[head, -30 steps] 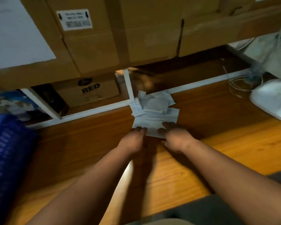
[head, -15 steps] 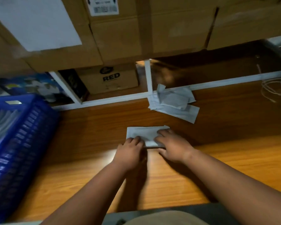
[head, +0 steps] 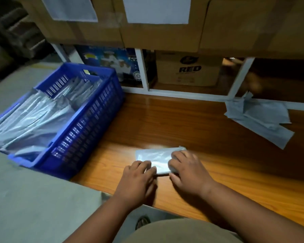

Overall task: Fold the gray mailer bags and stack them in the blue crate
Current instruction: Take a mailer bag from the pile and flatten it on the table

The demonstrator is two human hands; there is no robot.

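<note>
Pressing down on a folded gray mailer bag (head: 154, 157) lying flat on the wooden tabletop (head: 165, 120), near its front edge. Resting the left hand (head: 137, 181) on the bag's near-left corner, fingers fairly straight and laid over the plastic, not curled round it. Covering the right end with the right hand (head: 187, 170), fingers spread and lightly bent over the edge; possibly tucking under it, though impossible to tell for certain. Judging by this, finishing the fold, flattening the crease before lifting.

Waiting at the left, just beside the tabletop's end: the blue crate (head: 88, 120), already carrying rows of folded bags (head: 33, 123). Lying well apart at the far right by the white shelf frame (head: 239, 81): a loose heap of unfolded bags (head: 260, 118).

Needing next, probably: pinching the folded bag so the fold stays put, then carrying it leftward over the crate wall and laying it onto the stack.
</note>
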